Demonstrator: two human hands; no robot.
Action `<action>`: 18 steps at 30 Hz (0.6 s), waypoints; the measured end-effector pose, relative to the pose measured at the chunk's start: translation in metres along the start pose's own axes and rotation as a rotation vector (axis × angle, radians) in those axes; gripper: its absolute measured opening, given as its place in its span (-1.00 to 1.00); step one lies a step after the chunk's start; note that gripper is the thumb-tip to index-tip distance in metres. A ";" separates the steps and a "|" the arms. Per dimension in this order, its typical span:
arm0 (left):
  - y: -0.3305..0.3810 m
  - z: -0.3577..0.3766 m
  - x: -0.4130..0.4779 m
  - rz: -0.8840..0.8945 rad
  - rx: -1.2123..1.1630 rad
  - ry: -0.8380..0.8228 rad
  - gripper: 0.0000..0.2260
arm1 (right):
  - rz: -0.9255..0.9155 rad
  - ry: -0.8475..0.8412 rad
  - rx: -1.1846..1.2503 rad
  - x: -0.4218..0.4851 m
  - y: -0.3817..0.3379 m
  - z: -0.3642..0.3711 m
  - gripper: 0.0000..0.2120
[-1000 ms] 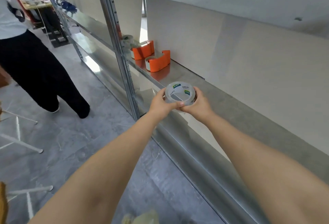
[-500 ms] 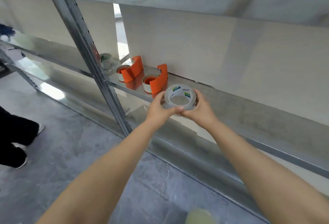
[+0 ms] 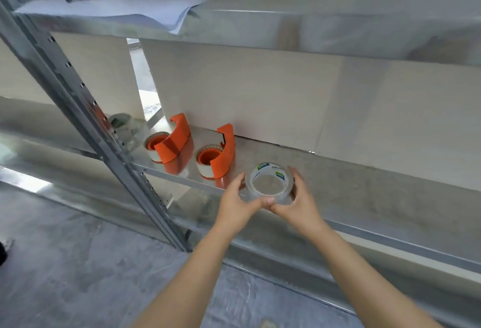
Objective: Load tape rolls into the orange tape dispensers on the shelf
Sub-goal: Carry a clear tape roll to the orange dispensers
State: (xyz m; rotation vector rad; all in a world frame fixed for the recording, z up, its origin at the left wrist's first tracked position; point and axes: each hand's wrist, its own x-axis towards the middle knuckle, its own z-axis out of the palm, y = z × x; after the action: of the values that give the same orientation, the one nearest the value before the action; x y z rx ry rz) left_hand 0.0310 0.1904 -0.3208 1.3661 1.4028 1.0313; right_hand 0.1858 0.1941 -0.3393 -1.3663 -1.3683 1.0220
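Note:
I hold a clear tape roll with a white core and green labels between both hands, just above the front of the metal shelf. My left hand grips its left side and my right hand grips its right side, thumbs meeting at the near edge. Two orange tape dispensers stand on the shelf to the left, each with a tape roll in it: the nearer dispenser and the farther dispenser. Behind the upright lies another tape roll.
A slanted metal upright stands left of the dispensers. An upper shelf overhangs, with white paper on it. A pale wall panel backs the shelf. Grey floor lies below left.
The view has swung closer and rightwards along the shelf; the person at the left is out of view. Both hands have carried the tape roll forward, over the shelf beside the nearer dispenser.

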 end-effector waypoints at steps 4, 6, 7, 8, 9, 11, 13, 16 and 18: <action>0.001 0.001 0.025 0.006 -0.012 -0.046 -0.27 | 0.047 0.011 -0.017 0.021 -0.004 0.001 -0.07; 0.001 0.000 0.037 0.004 -0.002 -0.081 -0.26 | 0.081 0.048 -0.055 0.026 -0.007 0.004 -0.05; 0.001 -0.002 0.045 0.010 0.007 -0.099 -0.26 | 0.101 0.073 -0.072 0.029 -0.009 0.006 -0.04; 0.001 -0.004 0.052 0.016 0.018 -0.116 -0.26 | 0.117 0.095 -0.092 0.032 -0.009 0.009 -0.04; 0.001 -0.006 0.059 0.021 0.027 -0.132 -0.28 | 0.125 0.115 -0.112 0.035 -0.010 0.013 -0.08; -0.001 -0.011 0.070 0.037 0.028 -0.175 -0.34 | 0.116 0.153 -0.127 0.041 -0.011 0.020 -0.24; -0.006 -0.017 0.078 0.036 0.015 -0.225 -0.37 | 0.125 0.201 -0.126 0.044 -0.012 0.026 -0.38; -0.012 -0.025 0.088 0.040 0.025 -0.282 -0.38 | 0.160 0.238 -0.153 0.042 -0.015 0.037 -0.41; -0.016 -0.029 0.094 0.038 0.016 -0.317 -0.39 | 0.180 0.253 -0.135 0.042 -0.014 0.044 -0.38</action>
State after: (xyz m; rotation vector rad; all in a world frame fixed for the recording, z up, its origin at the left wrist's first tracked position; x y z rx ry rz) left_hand -0.0004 0.2837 -0.3335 1.4988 1.1564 0.7870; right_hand 0.1414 0.2374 -0.3339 -1.6826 -1.1587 0.8489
